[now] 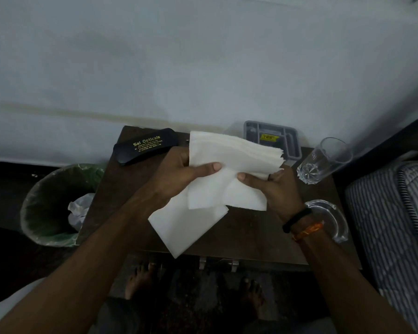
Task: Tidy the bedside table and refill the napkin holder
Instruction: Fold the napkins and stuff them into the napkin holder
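Above the dark wooden bedside table [246, 235] I hold a stack of white paper napkins [232, 153] between both hands. My left hand [179, 172] grips the stack's left edge, thumb pressed on top. My right hand [278, 189] holds its right side, thumb on the front sheet. One napkin [186, 225] hangs lower and loose at the front left of the stack. The grey napkin holder [292, 143] stands at the table's back, partly hidden behind the napkins.
A black spectacle case [145, 147] lies at the table's back left. A clear drinking glass [323, 162] stands at the right, a glass ashtray [333, 220] in front of it. A lined waste bin [56, 206] sits left of the table, a striped mattress [393, 225] on the right.
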`<state>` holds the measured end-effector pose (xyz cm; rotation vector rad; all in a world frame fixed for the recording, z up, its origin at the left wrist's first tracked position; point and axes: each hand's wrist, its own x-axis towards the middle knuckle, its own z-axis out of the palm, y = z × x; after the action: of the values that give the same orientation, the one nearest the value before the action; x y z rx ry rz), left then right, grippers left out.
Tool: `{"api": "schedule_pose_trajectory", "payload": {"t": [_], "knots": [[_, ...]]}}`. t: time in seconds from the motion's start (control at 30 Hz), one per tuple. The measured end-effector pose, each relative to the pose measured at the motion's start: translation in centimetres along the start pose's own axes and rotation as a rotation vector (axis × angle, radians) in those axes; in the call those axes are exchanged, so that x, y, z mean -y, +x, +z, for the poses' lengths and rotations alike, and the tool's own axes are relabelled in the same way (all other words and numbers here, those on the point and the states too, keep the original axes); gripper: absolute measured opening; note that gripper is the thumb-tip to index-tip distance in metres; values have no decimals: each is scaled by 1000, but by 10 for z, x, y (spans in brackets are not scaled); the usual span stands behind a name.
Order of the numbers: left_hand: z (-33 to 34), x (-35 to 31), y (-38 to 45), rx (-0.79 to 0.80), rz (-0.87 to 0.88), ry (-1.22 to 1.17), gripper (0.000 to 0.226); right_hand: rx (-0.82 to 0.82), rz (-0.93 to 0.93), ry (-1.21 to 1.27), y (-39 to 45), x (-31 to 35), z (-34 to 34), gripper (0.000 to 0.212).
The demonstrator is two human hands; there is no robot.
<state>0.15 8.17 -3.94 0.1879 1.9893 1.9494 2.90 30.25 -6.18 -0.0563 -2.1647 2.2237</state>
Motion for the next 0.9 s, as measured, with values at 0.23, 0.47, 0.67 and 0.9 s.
{"api": "schedule_pose_trajectory", "payload": {"t": [0.23,0.47,0.67,0.9], "knots": [[4,-2,-1,72,-112,-120,41,198,218,163,-5,11,2,48],[11,1,-1,77,-177,-107,46,214,281,248,-3,9,4,53],[11,-2,-2,47,-214,-207,40,214,279,277,-4,13,7,54],[14,-1,-2,39,-248,-439,39,206,428,447,-1,10,3,52]]}}
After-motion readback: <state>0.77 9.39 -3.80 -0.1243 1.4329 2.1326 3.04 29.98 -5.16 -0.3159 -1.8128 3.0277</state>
